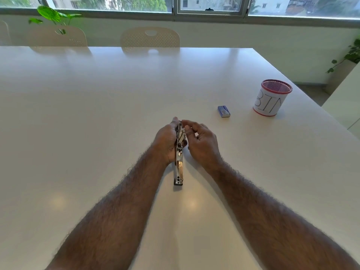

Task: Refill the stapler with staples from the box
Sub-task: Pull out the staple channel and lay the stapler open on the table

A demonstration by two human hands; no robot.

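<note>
Head view: a white counter (97, 114) fills most of the picture, with both bare forearms reaching in from the bottom edge toward its middle. The left hand (165, 141) is wrapped around the stapler (178, 162), its fingers clenched on the far half of the body, thumb tip showing above the top end. The stapler is swung open: its metal staple channel points back toward the person, with the dark near end lying at or just over the counter between the two wrists; whether it touches the surface I cannot tell. The right hand (202, 141) sits just beside the stapler on its right, fingers curled loosely with thumb and forefinger pinched against the hinge part near the top; whether they grip a strip of staples there is too small to tell. The box (224, 111), small and blue, lies flat on the counter well apart from the hands, to the right and farther off. Near it, farther right, stands a bin (271, 98), a red mesh cup with a white paper wrap lettered BIN. Two pale chairs (150, 38) stand at the far edge of the counter, a leafy plant (51, 15) rises behind the left one, and a window (209, 4) runs across the top
</note>
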